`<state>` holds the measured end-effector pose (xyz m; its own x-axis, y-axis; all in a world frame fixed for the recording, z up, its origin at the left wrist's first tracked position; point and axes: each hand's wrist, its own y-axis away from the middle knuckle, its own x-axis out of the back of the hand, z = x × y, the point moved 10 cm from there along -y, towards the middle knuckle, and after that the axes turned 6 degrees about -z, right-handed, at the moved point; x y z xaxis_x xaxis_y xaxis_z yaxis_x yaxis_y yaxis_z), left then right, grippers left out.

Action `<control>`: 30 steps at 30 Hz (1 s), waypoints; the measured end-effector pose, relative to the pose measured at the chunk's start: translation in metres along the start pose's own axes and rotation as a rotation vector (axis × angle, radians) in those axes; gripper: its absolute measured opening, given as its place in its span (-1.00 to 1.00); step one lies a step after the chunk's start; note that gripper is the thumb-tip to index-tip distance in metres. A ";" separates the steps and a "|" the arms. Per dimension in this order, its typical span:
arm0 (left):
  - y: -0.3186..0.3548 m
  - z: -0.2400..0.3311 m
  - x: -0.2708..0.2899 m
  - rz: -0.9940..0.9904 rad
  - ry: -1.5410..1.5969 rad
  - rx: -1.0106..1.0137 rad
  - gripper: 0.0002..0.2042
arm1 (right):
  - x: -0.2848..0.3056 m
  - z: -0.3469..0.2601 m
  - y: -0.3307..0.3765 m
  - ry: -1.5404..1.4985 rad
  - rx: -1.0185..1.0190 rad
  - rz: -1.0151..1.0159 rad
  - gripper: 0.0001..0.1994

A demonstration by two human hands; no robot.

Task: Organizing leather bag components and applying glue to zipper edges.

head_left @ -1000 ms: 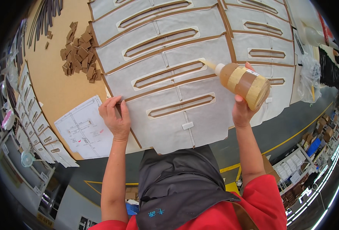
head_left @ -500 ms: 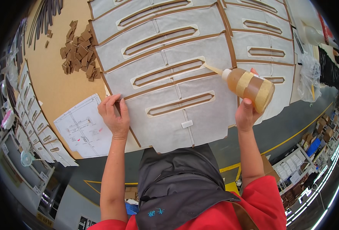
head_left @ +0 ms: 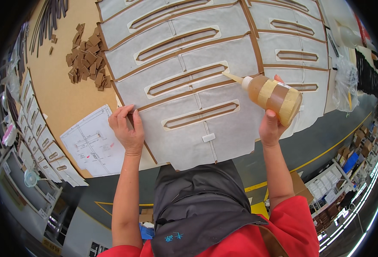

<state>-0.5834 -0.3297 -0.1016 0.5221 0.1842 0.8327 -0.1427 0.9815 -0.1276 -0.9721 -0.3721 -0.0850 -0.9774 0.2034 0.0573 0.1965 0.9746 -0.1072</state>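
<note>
My right hand (head_left: 272, 127) is wrapped round a squeeze bottle (head_left: 269, 95) of amber liquid with tan tape about its body. The bottle is tilted, and its long pointed nozzle reaches left to the right end of a slot framed in brown and white. That slot belongs to a grey-white fabric panel (head_left: 223, 145) crossed by brown strips and several such slots. On the panel's left edge rests my left hand (head_left: 128, 128), fingers loosely bent and thumb apart, holding nothing I can see. A small white tab (head_left: 208, 137) lies on the panel near its front.
Left of the panel, brown rectangular pieces (head_left: 86, 58) lie heaped on the tan table (head_left: 47, 85). A printed drawing sheet (head_left: 92, 143) sits by my left hand, and dark strips (head_left: 47, 21) lie beyond. Clear plastic bags (head_left: 345, 90) are at the right.
The bottle in my right hand has shifted slightly left, its nozzle tip moving a little left along the slot's end. My left hand stays nearly in place.
</note>
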 end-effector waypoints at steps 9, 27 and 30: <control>0.000 0.000 0.001 0.003 0.006 -0.004 -0.80 | 0.005 0.000 -0.003 0.018 0.012 0.012 -0.16; -0.004 -0.007 0.016 0.086 0.246 0.084 -0.76 | -0.018 0.000 -0.007 -1.548 -0.610 0.201 -0.40; -0.018 0.009 0.021 0.084 0.143 -0.069 -0.78 | -0.030 -0.015 -0.010 -1.175 -0.438 0.170 -0.40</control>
<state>-0.5775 -0.3436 -0.0775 0.6260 0.2661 0.7330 -0.1351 0.9628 -0.2341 -0.9434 -0.3863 -0.0704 -0.3727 0.3426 -0.8624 0.1160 0.9393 0.3230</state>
